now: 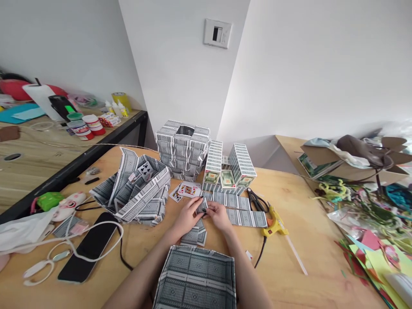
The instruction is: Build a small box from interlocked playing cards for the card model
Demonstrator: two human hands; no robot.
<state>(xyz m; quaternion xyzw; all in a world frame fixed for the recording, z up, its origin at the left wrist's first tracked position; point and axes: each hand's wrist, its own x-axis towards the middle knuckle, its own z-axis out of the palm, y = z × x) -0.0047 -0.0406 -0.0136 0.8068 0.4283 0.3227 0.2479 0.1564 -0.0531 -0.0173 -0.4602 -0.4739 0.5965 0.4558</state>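
Near the middle of the table, my left hand (187,213) and my right hand (219,215) come together over a small playing card piece (202,206), both gripping it by its edges. Loose playing cards (190,236) lie face down just below my hands. To the right, rows of cards (244,217) joined side by side lie flat. Face-up cards (189,189) sit just beyond my left hand. Close to my body is a box-like panel of grey-backed cards (196,279) between my forearms.
A yellow glue gun (273,223) with a glue stick and black scissors (256,200) lie right. Behind stand a card-built box (182,150) and stacked card packs (243,165). At left are an open card construction (138,193), a phone (88,249) and a white cable (120,236).
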